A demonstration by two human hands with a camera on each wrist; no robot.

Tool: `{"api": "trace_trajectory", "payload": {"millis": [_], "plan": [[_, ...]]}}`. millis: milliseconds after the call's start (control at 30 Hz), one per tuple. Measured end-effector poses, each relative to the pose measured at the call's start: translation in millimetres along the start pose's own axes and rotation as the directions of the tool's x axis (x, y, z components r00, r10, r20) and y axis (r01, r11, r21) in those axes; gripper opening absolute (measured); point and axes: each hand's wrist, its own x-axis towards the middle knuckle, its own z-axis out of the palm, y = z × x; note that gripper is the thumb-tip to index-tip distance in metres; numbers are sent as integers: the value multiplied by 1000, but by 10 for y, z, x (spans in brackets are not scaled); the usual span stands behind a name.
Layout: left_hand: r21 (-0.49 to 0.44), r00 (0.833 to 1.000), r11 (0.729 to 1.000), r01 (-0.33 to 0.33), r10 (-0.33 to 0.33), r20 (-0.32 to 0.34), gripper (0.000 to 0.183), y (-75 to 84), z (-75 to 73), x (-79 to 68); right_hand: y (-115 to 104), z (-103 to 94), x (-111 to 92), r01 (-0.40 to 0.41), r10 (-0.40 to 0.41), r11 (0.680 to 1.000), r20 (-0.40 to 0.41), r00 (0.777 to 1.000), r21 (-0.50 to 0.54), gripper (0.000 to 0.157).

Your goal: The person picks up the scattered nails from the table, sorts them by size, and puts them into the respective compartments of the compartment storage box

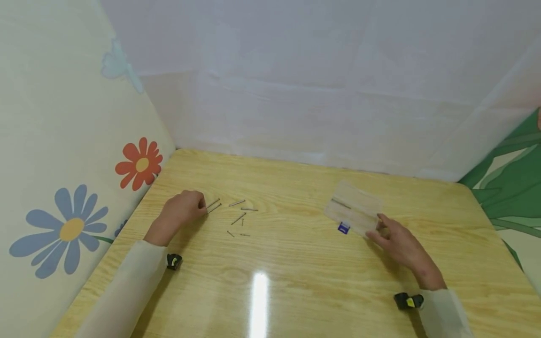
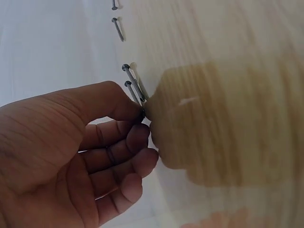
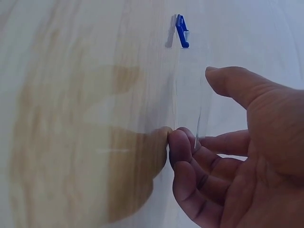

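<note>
In the head view my left hand [image 1: 181, 209] is at the left of the wooden table, with its thumb and forefinger on the pointed ends of two nails [image 1: 214, 208]. The left wrist view shows this pair of nails [image 2: 134, 85] side by side, heads outward, at the thumb tip. Several more nails [image 1: 238, 218], longer and shorter, lie loose to the right of this hand. My right hand [image 1: 399, 241] holds the right end of a clear plastic box [image 1: 359, 199] between thumb and curled fingers. One nail [image 1: 341, 203] shows within the box outline.
A blue clasp [image 1: 344, 228] sits at the near side of the box. A white cloth wall [image 1: 274, 103] rises behind the table [image 1: 296, 263]. Walls with printed flowers and leaves stand at left and right. Each wrist carries a small black camera.
</note>
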Motion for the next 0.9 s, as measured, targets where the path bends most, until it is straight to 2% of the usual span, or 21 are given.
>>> {"api": "trace_trajectory", "payload": {"millis": [133, 600, 900], "plan": [[-7, 1000, 1000, 0, 0, 11, 10, 4, 0, 20, 2, 0, -2, 0, 0, 1000, 2, 1000, 4, 84], [-30, 999, 999, -24, 23, -23, 14, -45, 10, 69, -1, -2, -6, 1, -1, 1000, -17, 1000, -1, 81], [-17, 999, 999, -39, 39, -21, 15, -69, 37, 65, -11, 18, 9, -36, 36, 999, -13, 999, 10, 81]]}}
